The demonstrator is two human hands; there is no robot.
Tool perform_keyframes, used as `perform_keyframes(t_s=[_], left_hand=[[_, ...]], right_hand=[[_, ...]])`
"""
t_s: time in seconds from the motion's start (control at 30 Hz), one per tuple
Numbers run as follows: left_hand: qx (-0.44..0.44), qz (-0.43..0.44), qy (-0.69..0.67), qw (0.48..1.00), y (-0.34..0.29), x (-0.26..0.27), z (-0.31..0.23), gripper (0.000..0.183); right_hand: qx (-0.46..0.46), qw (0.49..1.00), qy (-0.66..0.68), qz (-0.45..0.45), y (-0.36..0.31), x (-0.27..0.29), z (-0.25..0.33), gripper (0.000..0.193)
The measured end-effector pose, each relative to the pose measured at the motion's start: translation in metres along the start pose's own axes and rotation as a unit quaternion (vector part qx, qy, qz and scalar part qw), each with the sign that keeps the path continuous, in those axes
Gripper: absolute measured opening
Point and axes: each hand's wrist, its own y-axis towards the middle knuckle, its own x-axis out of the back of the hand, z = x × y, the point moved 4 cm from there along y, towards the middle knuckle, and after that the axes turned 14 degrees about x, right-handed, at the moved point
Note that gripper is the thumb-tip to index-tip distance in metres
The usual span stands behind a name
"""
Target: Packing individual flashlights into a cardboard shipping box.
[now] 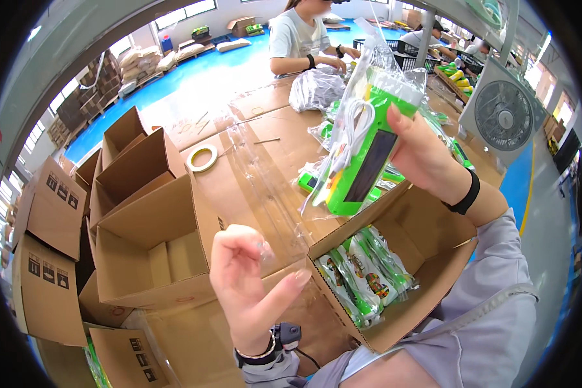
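My right hand (420,152) holds up a bagged green-and-white light (362,161), gripping its side between thumb and fingers. It looks like a solar flashlight, with a long dark panel and a coiled white cable (355,129) inside the clear plastic bag. My left hand (249,278) is raised over the table with its thumb and curled fingers apart, holding nothing I can see. Below my right hand, an open cardboard box (433,258) contains several bagged green lights (368,275) along its left side. The fingers behind the held light are partly hidden.
Several open cardboard boxes (149,239) are clustered at the left. A tape roll (202,158) lies on the cardboard-covered table (265,174). More bagged green lights (310,181) and a heap of clear bags (317,90) are farther back. A co-worker (297,39) works across the table; a fan (503,115) stands right.
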Motion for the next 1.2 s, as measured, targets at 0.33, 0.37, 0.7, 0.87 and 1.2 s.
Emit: perform_keyframes(t_s=[0.33, 0.37, 0.7, 0.87, 1.2], left_hand=[[-0.007, 0.003, 0.090, 0.996, 0.001, -0.007, 0.009, 0.068], [0.013, 0.024, 0.053, 0.998, -0.001, -0.007, 0.008, 0.072], [-0.038, 0.022, -0.016, 0.999, -0.020, -0.027, 0.003, 0.081], [0.037, 0.020, 0.051, 0.998, -0.031, -0.035, 0.005, 0.061], [-0.005, -0.007, 0.048, 0.999, -0.019, -0.023, -0.007, 0.055]], right_hand=[[-0.040, 0.988, 0.105, 0.106, -0.006, -0.034, 0.020, 0.046], [-0.054, 0.987, 0.102, 0.115, -0.007, -0.039, 0.023, 0.046], [-0.053, 0.971, -0.068, 0.221, -0.029, -0.069, 0.035, 0.069], [0.149, 0.909, -0.184, 0.344, -0.031, -0.072, 0.040, 0.081], [0.177, 0.883, -0.346, 0.263, -0.041, -0.049, 0.059, 0.090]])
